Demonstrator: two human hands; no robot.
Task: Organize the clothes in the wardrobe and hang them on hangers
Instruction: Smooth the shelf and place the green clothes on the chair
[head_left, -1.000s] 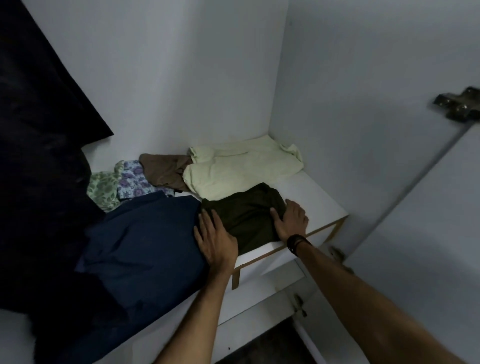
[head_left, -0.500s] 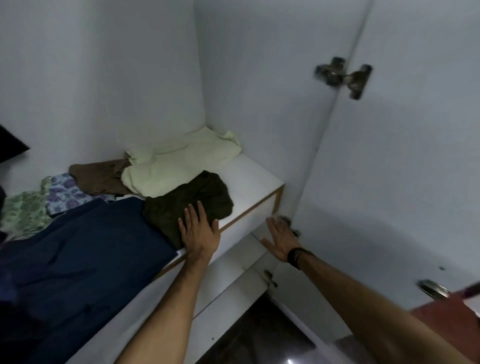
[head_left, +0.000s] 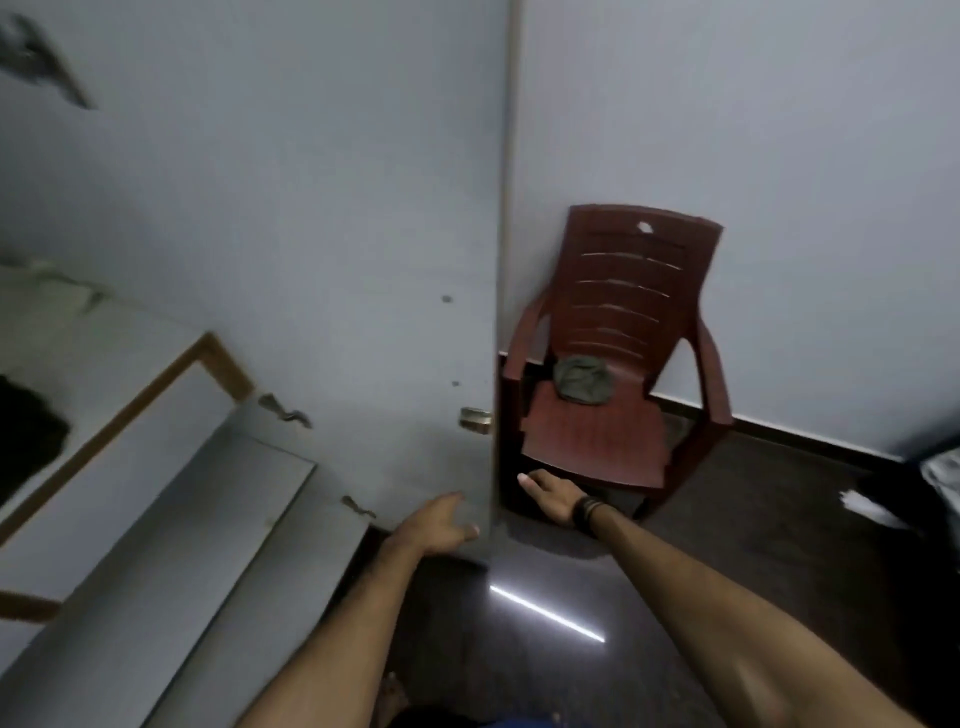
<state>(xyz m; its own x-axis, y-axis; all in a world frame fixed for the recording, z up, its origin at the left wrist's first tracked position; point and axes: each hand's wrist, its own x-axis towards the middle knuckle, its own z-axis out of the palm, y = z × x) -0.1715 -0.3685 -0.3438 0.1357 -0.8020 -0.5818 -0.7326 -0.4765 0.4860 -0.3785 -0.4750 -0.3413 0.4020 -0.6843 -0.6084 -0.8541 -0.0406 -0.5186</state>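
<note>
hands (head_left: 439, 525) (head_left: 550, 496) empty beside wardrobe door (head_left: 363, 260)

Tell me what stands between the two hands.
The wardrobe door's free edge, seen in the head view: left hand on its inner side, right hand beyond it.

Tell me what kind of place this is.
Most likely a bedroom, seen from an open wardrobe: a wardrobe door with hinges, a white shelf holding dark clothing, and a maroon plastic chair against the wall on a dark polished floor.

Cloth (head_left: 581, 384) on chair (head_left: 597, 441); chair right of wardrobe door (head_left: 311, 260), against wall (head_left: 779, 156).
</note>
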